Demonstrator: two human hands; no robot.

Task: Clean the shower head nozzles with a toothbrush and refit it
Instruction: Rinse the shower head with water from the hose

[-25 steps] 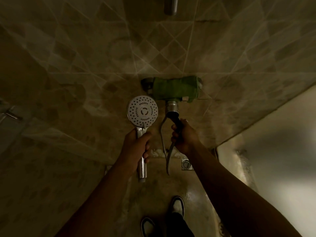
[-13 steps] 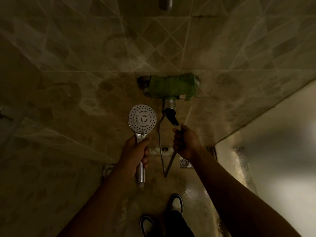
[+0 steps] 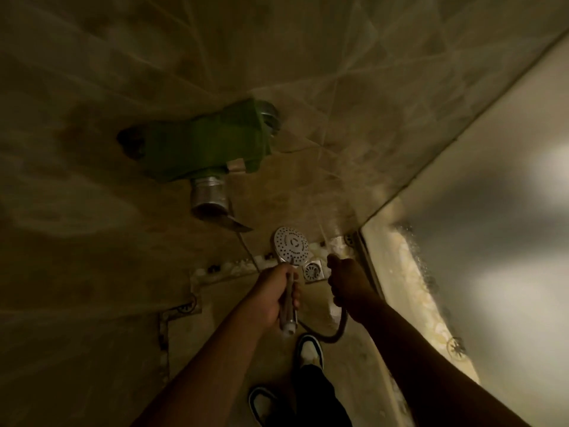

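Gripping the chrome handle of the shower head (image 3: 291, 245), the left hand (image 3: 275, 295) sits a little below the centre of the view, with its fingers curled around the handle. The round nozzle face points toward the camera, at 12 o'clock from this hand. The bottom end of the handle sticks out under the hand, and no hose is joined to it. The right hand (image 3: 347, 280) is at 3 o'clock from the left hand, close to it but not touching, and it is closed around the hose (image 3: 338, 330). The hose hangs out from under this hand and bends in a curve toward 7 o'clock. A floor drain (image 3: 312, 270) is seen between the two hands. On the tiled wall (image 3: 308, 72), at 11 o'clock from the shower head and well apart from it, a green cloth (image 3: 203, 146) is wrapped over the mixer tap (image 3: 210, 197). Two shoes (image 3: 311, 354) stand on the floor at 6 o'clock. The light is dim, so small details are hard to see.
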